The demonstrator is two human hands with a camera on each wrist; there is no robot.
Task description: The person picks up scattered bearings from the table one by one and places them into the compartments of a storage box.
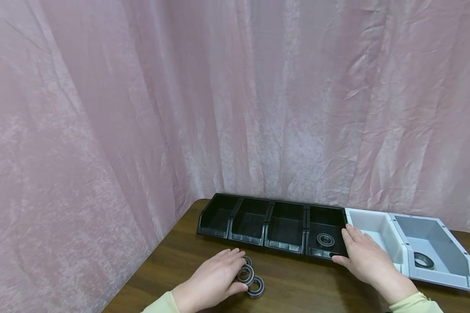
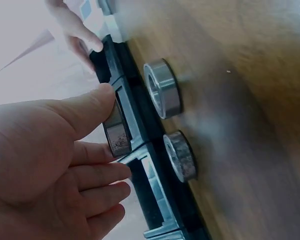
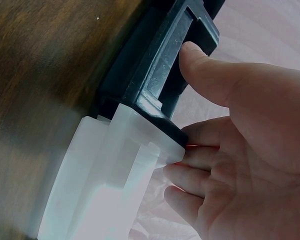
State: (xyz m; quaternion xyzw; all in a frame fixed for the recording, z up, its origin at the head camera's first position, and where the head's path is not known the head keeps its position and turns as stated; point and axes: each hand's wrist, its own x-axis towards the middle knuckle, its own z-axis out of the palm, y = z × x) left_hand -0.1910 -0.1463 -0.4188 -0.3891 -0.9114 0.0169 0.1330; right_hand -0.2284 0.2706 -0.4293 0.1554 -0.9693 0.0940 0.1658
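Observation:
My left hand (image 1: 213, 280) pinches a ball bearing (image 2: 118, 131) between thumb and forefinger, just above the table. Below it, two more bearings stay on the wood: a larger one (image 2: 168, 92) and a smaller one (image 2: 184, 157), which the hand partly covers in the head view. My right hand (image 1: 370, 260) is at the join of the rightmost black bin (image 1: 317, 211) and the white bin (image 1: 401, 245). Its thumb lies over the black bin's front, the fingers along the side wall; I see nothing held. A bearing (image 1: 331, 240) lies inside that black bin.
Three other black bins (image 1: 283, 248) continue the row to the left. At the right end a grey bin (image 1: 450, 278) contains a dark-edged bearing (image 1: 430, 263). A pink curtain (image 1: 282, 108) hangs behind the wooden table (image 1: 172, 256).

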